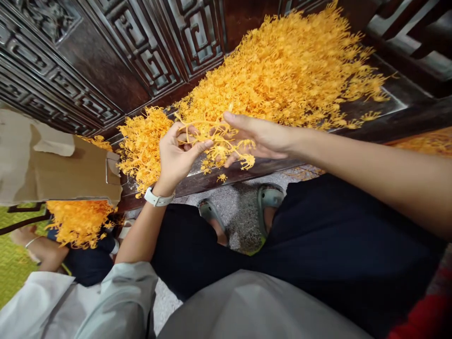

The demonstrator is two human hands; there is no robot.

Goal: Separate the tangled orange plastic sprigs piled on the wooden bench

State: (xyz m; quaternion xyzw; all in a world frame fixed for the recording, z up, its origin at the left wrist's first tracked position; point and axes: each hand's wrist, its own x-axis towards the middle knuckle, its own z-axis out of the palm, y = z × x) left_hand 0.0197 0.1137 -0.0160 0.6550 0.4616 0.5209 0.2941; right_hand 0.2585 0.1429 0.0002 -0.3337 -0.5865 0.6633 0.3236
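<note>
My left hand (178, 153), with a pale watch strap on its wrist, pinches a yellow plastic sprue (201, 126) between thumb and fingers. Thin, branching stems stick out from it, with small pronged pieces at their ends. Beside it, my right hand (263, 136) is open, its thumb raised apart from the fingers. The fingers curve behind the sprue's right end and are partly hidden by it; whether they touch it I cannot make out. Just behind both hands spreads a large pile of the same yellow pronged pieces (282, 70).
The pile lies on a dark wooden bench (406, 96) with a carved lattice back (141, 47). A smaller yellow heap (144, 146) sits to the left, near a cardboard box (81, 169). Another person's arm (49, 249) shows at lower left, near more yellow pieces (81, 221).
</note>
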